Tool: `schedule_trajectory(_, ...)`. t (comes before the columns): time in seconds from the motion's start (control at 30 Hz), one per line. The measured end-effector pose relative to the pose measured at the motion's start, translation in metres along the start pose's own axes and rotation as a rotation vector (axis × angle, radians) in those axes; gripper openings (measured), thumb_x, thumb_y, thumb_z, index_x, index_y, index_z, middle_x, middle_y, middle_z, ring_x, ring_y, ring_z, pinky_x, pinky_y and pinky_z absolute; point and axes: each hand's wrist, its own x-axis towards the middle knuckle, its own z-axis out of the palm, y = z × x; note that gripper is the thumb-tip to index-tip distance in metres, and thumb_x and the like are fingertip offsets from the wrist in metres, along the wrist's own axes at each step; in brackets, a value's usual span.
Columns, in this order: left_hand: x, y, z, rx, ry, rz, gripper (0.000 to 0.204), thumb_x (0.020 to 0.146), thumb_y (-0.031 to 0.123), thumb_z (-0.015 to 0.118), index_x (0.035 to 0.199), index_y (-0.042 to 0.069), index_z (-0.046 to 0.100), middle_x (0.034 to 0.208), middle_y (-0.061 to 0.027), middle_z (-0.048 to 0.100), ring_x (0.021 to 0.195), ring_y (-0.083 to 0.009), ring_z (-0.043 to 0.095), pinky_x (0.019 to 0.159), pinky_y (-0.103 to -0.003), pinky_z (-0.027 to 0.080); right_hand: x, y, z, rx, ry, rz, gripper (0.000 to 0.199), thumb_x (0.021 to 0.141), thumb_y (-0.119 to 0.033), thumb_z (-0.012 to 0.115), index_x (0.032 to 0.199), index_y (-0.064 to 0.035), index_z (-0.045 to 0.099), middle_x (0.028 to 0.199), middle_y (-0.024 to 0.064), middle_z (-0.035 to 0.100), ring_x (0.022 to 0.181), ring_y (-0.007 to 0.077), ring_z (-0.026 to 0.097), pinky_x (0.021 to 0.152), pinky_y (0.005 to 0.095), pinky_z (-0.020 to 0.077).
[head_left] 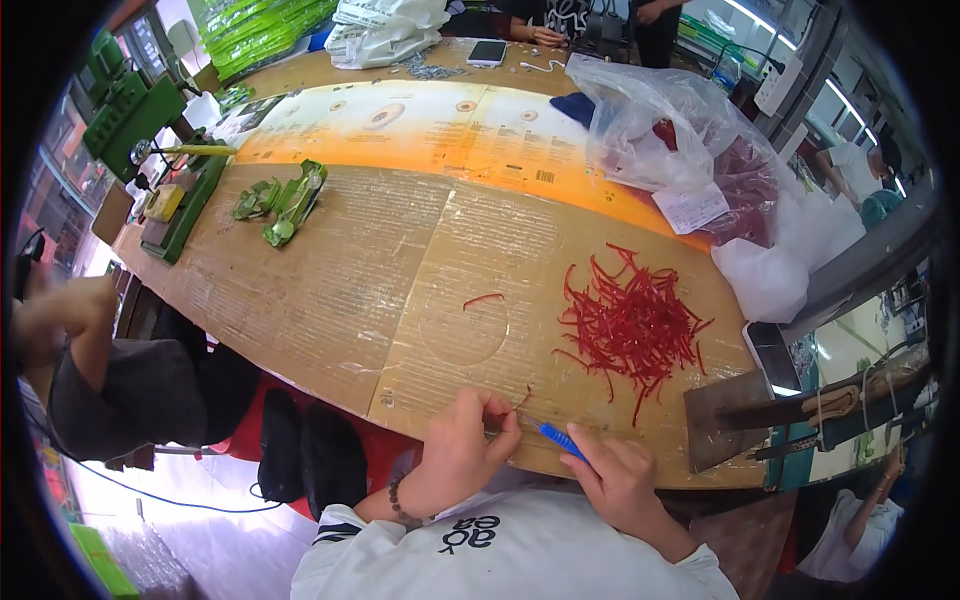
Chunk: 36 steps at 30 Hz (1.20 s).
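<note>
My left hand [468, 436] is closed in a pinch at the table's near edge, with a thin dark red strip [524, 397] poking out from its fingertips. Just right of it, my right hand [618, 478] grips a small tool by its blue handle [564, 441]. The tool points toward my left fingertips, and its working end is too small to make out. A loose pile of thin red strips [632, 322] lies ahead of my right hand. One single red strip [483, 300] rests apart from the pile, farther up the cardboard.
Cardboard [330, 270] covers the table. Green plastic pieces [283, 208] lie left, near a green bench press [130, 130]. Clear plastic bags [690, 140] with dark red contents stand back right. A phone [487, 52] lies at the far edge. Another person's arm [85, 320] is at left.
</note>
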Motion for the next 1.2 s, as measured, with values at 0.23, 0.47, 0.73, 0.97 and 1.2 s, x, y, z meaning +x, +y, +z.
schedule_trajectory(0.23,-0.003,0.001,0.002,-0.012,0.024,-0.005,0.023,0.075,0.001,0.07,0.088,0.0,0.05,0.073,-0.0101,0.06,0.062,-0.0221,0.063,0.053,-0.03,0.051,-0.001,-0.003,0.002,-0.066,-0.046,-0.011,0.041,0.074,-0.013,0.072,0.114,-0.0138,0.065,0.062,0.0008,0.049,0.048,0.0168,0.048,0.047,0.0309,0.0373)
schedule_trajectory(0.47,-0.003,-0.003,0.006,-0.066,0.075,-0.003,0.025,0.075,0.0,0.07,0.086,0.001,0.048,0.074,-0.0078,0.06,0.057,-0.0193,0.06,0.049,-0.029,0.048,-0.003,0.001,0.01,-0.121,0.014,-0.034,0.046,0.066,-0.003,0.069,0.111,-0.0149,0.068,0.059,-0.0001,0.044,0.045,0.0144,0.043,0.044,0.0291,0.0338)
schedule_trajectory(0.73,-0.003,-0.001,0.004,-0.02,0.041,0.006,0.028,0.075,-0.004,0.069,0.083,0.002,0.043,0.073,-0.0075,0.059,0.057,-0.0147,0.055,0.049,-0.025,0.045,-0.003,0.001,0.009,-0.142,-0.04,-0.024,0.048,0.067,-0.003,0.065,0.114,-0.015,0.066,0.058,0.0001,0.037,0.044,0.0153,0.039,0.042,0.0304,0.031)
schedule_trajectory(0.97,0.001,0.001,0.003,0.054,0.018,0.064,0.032,0.076,-0.008,0.066,0.079,0.004,0.036,0.073,-0.0089,0.061,0.061,-0.0085,0.052,0.054,-0.021,0.044,-0.002,-0.002,0.009,-0.186,-0.081,-0.033,0.05,0.069,-0.003,0.062,0.118,-0.0138,0.064,0.059,0.0011,0.034,0.045,0.0162,0.038,0.042,0.0311,0.0311)
schedule_trajectory(1.2,-0.006,-0.005,0.007,-0.108,0.067,-0.07,0.027,0.075,-0.003,0.068,0.081,0.002,0.042,0.073,-0.0081,0.061,0.054,-0.0151,0.058,0.048,-0.027,0.046,-0.002,-0.005,0.017,-0.309,-0.025,0.035,0.049,0.07,-0.002,0.062,0.119,-0.0114,0.063,0.06,0.0019,0.036,0.046,0.0172,0.042,0.044,0.032,0.0379)
